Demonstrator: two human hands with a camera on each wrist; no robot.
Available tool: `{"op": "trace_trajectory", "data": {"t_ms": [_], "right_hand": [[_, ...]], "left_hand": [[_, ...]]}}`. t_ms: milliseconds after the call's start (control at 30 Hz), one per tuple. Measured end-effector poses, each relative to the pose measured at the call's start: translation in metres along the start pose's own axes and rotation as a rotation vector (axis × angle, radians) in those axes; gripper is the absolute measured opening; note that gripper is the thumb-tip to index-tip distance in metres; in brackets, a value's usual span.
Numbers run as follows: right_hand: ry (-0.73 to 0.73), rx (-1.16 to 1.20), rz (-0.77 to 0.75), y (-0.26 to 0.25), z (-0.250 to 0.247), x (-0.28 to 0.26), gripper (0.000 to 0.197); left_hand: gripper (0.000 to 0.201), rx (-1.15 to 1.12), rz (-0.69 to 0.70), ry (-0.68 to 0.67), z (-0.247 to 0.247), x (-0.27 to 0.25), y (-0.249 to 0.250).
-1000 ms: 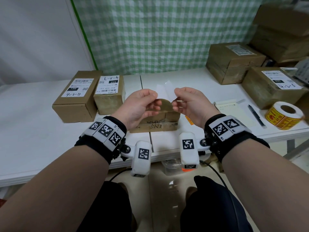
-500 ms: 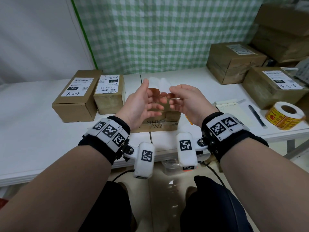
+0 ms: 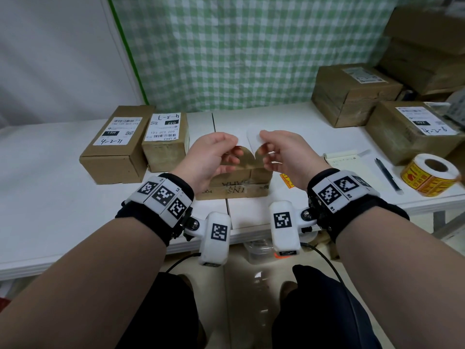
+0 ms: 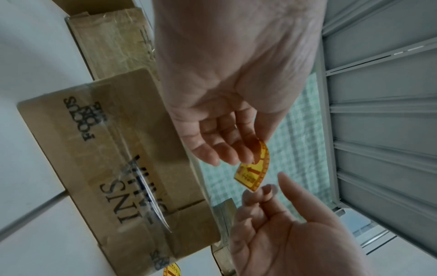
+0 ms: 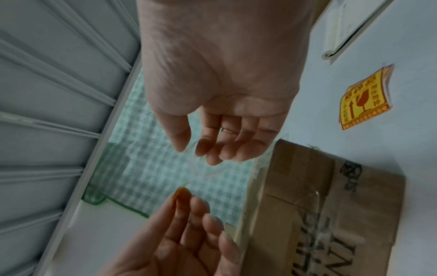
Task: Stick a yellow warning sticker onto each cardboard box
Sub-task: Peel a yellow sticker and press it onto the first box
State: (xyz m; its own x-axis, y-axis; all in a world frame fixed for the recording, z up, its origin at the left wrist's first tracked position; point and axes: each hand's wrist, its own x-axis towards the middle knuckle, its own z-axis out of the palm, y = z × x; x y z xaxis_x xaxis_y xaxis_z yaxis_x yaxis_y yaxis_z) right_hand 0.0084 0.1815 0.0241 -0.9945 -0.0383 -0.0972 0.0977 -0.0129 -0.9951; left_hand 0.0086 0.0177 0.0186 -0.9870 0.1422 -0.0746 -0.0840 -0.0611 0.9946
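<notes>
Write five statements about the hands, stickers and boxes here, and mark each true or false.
1. The left hand pinches the yellow sticker. True.
2. The sticker roll sits at the left end of the table. False: it sits at the right end, near the pen.
3. The yellow sticker is stuck on the printed box. False: it is held in the air above it.
4. A loose sticker lies on the table beside the printed box. True.
5. The right hand holds the white backing. True.
</notes>
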Motion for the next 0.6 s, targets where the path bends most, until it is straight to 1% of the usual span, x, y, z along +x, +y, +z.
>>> {"op": "trace_trajectory", "data": {"t_ms": [100, 167, 300, 467, 600], "right_hand": [[0.009, -0.096, -0.011, -0.003, 0.002, 0.002, 0.026], [0.022, -0.118, -0.019, -0.003, 0.002, 0.004, 0.031], [0.037, -0.104, -0.032, -0.002, -0.003, 0.005, 0.036], [0.031, -0.099, -0.046, -0.002, -0.004, 0.003, 0.038], [0.069, -0.067, -0.034, 0.0, -0.009, 0.005, 0.037]], "left_hand": [[0.016, 0.031, 0.003, -0.018, 0.002, -0.001, 0.001], [0.016, 0.038, 0.004, -0.021, 0.001, -0.001, 0.002], [0.015, 0.051, -0.003, -0.018, -0.003, -0.002, 0.002], [0.014, 0.087, -0.004, -0.027, -0.004, -0.002, 0.001], [0.013, 0.106, -0.012, -0.016, -0.008, -0.001, 0.001]]}}
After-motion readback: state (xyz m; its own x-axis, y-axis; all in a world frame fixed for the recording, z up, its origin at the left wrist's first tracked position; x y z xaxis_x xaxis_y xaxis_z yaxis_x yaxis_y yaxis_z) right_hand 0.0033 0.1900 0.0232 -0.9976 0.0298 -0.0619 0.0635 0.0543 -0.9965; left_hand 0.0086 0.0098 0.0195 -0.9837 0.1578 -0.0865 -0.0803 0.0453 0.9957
